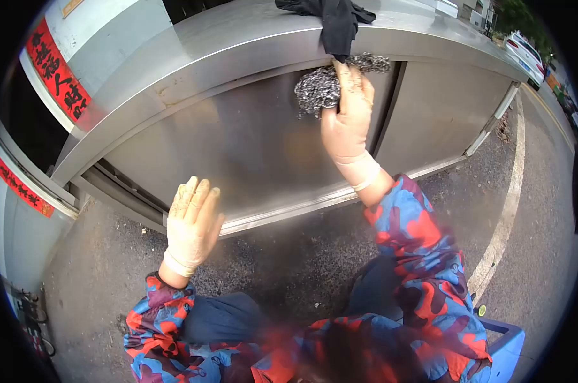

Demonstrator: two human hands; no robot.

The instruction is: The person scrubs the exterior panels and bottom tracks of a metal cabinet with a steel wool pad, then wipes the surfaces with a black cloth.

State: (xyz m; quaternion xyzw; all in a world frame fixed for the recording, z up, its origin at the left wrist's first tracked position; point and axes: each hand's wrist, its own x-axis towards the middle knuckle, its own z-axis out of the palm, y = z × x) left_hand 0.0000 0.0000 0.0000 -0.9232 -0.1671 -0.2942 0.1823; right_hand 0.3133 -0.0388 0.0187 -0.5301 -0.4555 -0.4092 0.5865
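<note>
My right hand (351, 115), in a pale rubber glove, presses a steel wool scourer (318, 91) against the upper part of a stainless steel cabinet door (238, 147). Strands of the scourer stick out on both sides of the fingers. Lower and to the left, my left hand (193, 220), gloved the same way, is raised before the cabinet's bottom edge with its fingers stretched out and nothing in it. Just above my right hand, a black cloth (340, 29) hangs over the rim of the steel countertop (231, 35).
A second door panel (439, 115) is on the right. Red paper banners (56, 70) with characters hang at the left. A blue plastic stool or crate (509, 348) stands at the lower right. Asphalt (289, 281) with a white line (509, 198) surrounds the cabinet; a white car (525, 54) is farther off.
</note>
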